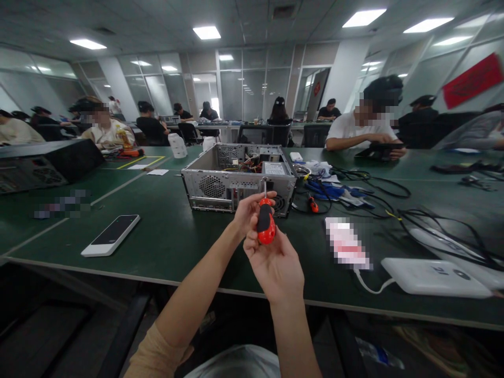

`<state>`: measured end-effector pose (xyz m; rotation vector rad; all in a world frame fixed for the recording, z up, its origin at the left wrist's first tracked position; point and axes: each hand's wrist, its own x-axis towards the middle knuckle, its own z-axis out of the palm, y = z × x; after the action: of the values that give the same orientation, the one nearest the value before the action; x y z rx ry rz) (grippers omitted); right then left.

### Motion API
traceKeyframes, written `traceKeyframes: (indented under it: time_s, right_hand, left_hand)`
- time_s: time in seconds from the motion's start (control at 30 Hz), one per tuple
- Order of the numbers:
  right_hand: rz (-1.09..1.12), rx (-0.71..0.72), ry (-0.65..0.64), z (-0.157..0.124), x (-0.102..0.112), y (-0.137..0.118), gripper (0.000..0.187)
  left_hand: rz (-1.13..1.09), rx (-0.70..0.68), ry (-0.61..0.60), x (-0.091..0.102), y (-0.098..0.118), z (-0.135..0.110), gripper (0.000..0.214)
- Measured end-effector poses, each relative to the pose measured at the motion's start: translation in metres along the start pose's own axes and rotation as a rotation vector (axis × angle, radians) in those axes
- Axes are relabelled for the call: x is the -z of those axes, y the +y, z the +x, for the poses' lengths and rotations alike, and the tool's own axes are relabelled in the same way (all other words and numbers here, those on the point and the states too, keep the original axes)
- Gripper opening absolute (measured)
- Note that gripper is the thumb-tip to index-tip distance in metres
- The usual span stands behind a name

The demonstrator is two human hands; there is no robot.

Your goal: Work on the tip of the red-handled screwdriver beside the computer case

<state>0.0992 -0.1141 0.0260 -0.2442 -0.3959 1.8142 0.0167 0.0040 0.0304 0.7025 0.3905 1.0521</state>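
My right hand (277, 262) is wrapped round the red and black handle of a screwdriver (266, 223). Its metal shaft points away from me, with the tip at the upper edge of the rear panel of an open computer case (248, 184); whether it sits in a screw is too small to tell. Close to the panel, my left hand (249, 209) has its fingers closed about the front of the screwdriver, where shaft meets handle, partly hidden behind it. The case lies on its side, showing cables and a silver power supply (274, 168) inside.
A white phone-like device (112, 235) lies left on the green table (169, 252). To the right are a second red screwdriver (313, 205), black cables (374, 184), blue gloves (328, 189) and a white power bank (437, 277). A co-worker (362, 126) sits across the table.
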Motion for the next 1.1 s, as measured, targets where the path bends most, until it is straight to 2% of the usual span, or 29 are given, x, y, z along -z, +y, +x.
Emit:
traceKeyframes:
  time_s: [0.1,0.23,0.33,0.4,0.47,0.57,0.77,0.97,1.1]
  right_hand:
    - [0.019,-0.052,-0.010,0.001,0.000,-0.003,0.019]
    - [-0.043,-0.050,0.077,0.002,0.009,-0.008,0.027]
    - [-0.105,0.083,0.207,0.001,0.014,-0.011,0.034]
    - [-0.152,0.199,0.250,0.000,0.016,-0.013,0.033]
    - [-0.225,0.259,0.238,-0.001,0.016,-0.013,0.032]
    - [-0.293,0.265,0.206,0.000,0.015,-0.011,0.037]
    - [-0.225,0.251,0.169,0.000,0.011,-0.003,0.031]
    - [-0.039,0.147,0.064,-0.003,0.003,-0.004,0.022]
    - [0.026,0.069,-0.023,-0.003,0.004,-0.004,0.022]
  left_hand:
    - [0.003,-0.029,0.041,0.002,-0.002,0.000,0.014]
    - [0.035,-0.029,0.068,0.002,-0.005,0.002,0.014]
    - [0.060,-0.083,0.082,-0.001,-0.007,0.004,0.013]
    - [0.081,-0.113,0.095,-0.002,-0.008,0.005,0.014]
    - [0.100,-0.128,0.111,-0.002,-0.009,0.006,0.016]
    - [0.114,-0.138,0.130,0.000,-0.010,0.007,0.020]
    - [0.106,-0.096,0.134,0.000,-0.007,0.005,0.022]
    - [-0.007,-0.008,-0.036,0.002,0.000,0.000,0.027]
    - [-0.021,-0.026,-0.061,0.005,-0.002,-0.002,0.021]
